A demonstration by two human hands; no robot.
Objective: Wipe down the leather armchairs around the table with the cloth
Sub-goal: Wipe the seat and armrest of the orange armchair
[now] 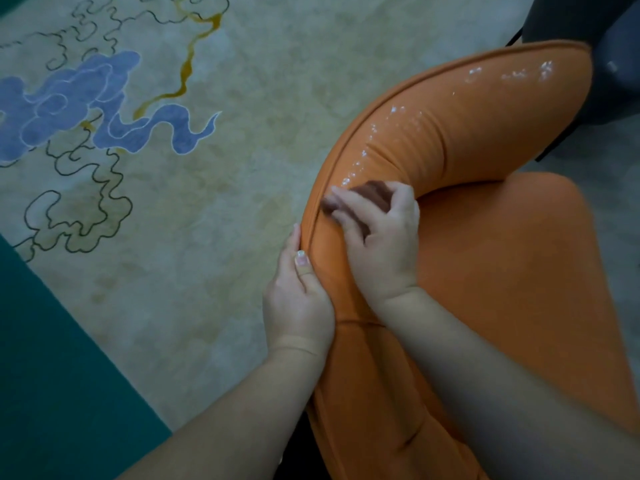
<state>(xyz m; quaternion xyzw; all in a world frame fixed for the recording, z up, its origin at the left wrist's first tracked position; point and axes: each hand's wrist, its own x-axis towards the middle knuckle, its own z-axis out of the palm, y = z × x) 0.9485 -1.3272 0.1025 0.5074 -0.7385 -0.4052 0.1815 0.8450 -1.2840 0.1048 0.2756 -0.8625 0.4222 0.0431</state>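
Observation:
An orange leather armchair (pixel 485 140) fills the right half of the view, its curved padded back running from upper right down to the bottom centre. White foamy specks dot the top of the backrest. My right hand (pixel 377 230) presses a small brown cloth (pixel 372 195) against the backrest's top, fingers bent around it. My left hand (pixel 298 292) rests on the outer side of the backrest, fingers straight along the piped seam and thumb on top. The orange seat cushion (pixel 512 271) lies to the right of my right arm.
A pale patterned carpet (pixel 173 202) with blue cloud shapes and dark squiggly lines covers the floor to the left. Its teal border (pixel 52 375) runs across the lower left. A dark chair or table base (pixel 595 46) stands at the upper right, behind the armchair.

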